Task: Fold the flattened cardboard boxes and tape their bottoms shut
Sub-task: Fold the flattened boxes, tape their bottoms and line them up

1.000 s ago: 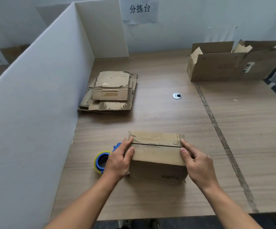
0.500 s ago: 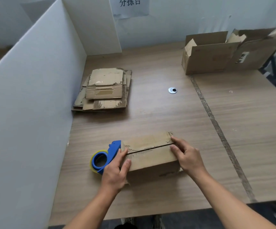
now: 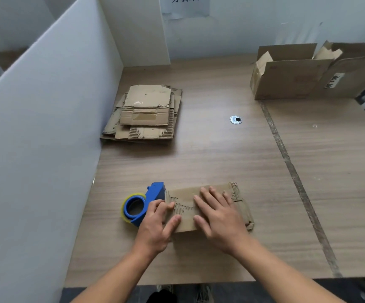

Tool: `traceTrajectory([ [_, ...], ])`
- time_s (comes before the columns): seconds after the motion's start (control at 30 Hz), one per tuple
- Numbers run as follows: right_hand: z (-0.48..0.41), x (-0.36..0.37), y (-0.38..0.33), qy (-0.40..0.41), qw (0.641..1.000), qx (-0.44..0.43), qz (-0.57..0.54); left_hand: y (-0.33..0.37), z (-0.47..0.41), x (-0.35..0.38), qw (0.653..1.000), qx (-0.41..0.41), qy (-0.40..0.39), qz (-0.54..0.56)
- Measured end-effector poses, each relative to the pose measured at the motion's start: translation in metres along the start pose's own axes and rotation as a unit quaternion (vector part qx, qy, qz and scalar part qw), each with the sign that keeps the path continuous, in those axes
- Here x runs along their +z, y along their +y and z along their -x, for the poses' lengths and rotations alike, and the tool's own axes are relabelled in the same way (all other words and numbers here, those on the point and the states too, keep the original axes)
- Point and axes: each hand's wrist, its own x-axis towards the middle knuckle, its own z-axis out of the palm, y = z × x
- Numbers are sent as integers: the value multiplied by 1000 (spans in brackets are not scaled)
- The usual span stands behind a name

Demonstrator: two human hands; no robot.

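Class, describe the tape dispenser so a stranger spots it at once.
On the wooden table, look near the front, by the white partition. At the left end of the brown cardboard box sits the blue plastic tape dispenser, the only blue thing, with a yellowish roll.

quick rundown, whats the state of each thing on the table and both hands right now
box, folded up, top-facing flaps closed
tape dispenser, lying at the box's left end
flattened boxes, stacked flat beside the divider
far boxes, set up, flaps open
right hand, flat, pressing the flaps down
left hand, at the box's left end by the dispenser, grip unclear
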Motion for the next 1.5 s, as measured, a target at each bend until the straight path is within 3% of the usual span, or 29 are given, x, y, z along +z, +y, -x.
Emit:
traceTrajectory([
  [0.2,1,12,7,-20,999,-3,26,-4,-6,-13,999,2,-11,51],
  [0.37,0,12,6,-11,1000,-7,27,-37,-27,-33,992,-39,50,-104],
  [0.53,3,13,6,-2,1000,2,19,-56,-44,-30,945,-130,-110,-279],
  [0.6,3,13,6,1,1000,8,10,-57,-48,-20,940,-143,-130,-281],
  [0.8,2,12,6,-16,1000,18,-20,-51,-61,-15,946,-168,-76,-267],
  [0.93,-2,10,7,-27,997,32,-68,-16,-72,-52,968,-182,-12,-174],
  [1.07,-4,7,6,-25,992,44,-118,30,-58,-88,990,-75,10,-123],
  [1.17,-6,-3,6,-5,981,63,-186,61,-38,-95,987,39,-18,-153],
  [1.3,-5,-21,15,-5,932,110,-344,68,-22,-74,931,223,-52,-286],
  [1.5,-2,-31,30,-22,905,93,-415,62,-17,-48,883,333,-69,-322],
])
